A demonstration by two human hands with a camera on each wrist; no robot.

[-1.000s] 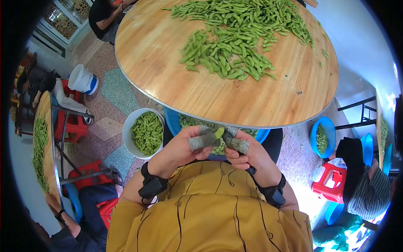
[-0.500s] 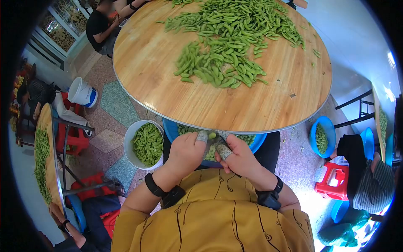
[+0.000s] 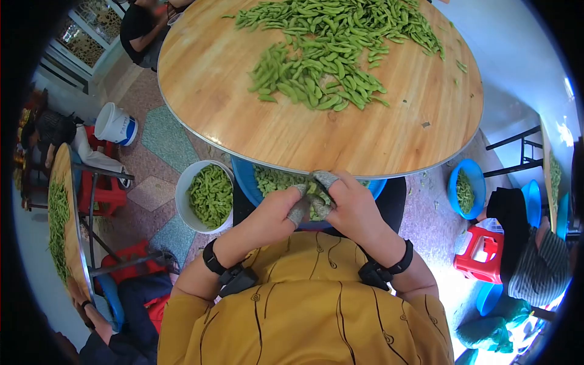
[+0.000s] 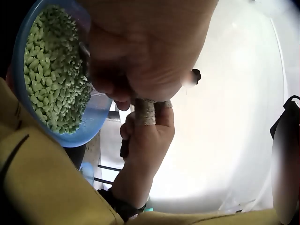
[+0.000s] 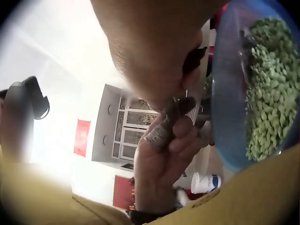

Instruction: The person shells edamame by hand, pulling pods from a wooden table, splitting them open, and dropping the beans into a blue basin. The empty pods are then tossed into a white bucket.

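Observation:
In the head view my left hand [image 3: 274, 210] and right hand [image 3: 353, 204] meet at the fingertips, just below the near edge of the round table. Grey tape wraps several fingers and thumbs. A green soybean pod [image 3: 313, 188] shows between the fingertips, mostly covered by them; my left fingers pinch it. The curled fingers of my right hand grip a small tool with a black handle [image 4: 124, 147], its working end hidden. Below the hands, a blue basin [image 4: 21, 61] holds shelled green beans [image 4: 49, 77].
A heap of soybean pods [image 3: 328, 61] lies on the round wooden table [image 3: 243, 115]. Left of me stands a white bucket of pods [image 3: 180, 204]. Another blue basin [image 3: 465, 210] and a red stool [image 3: 480, 267] are on the right. Other people sit at tables nearby.
The pod, plainly visible between my fingertips a second ago, is now mostly covered by them. My right hand has turned over, back upward, and both hands stay close together.

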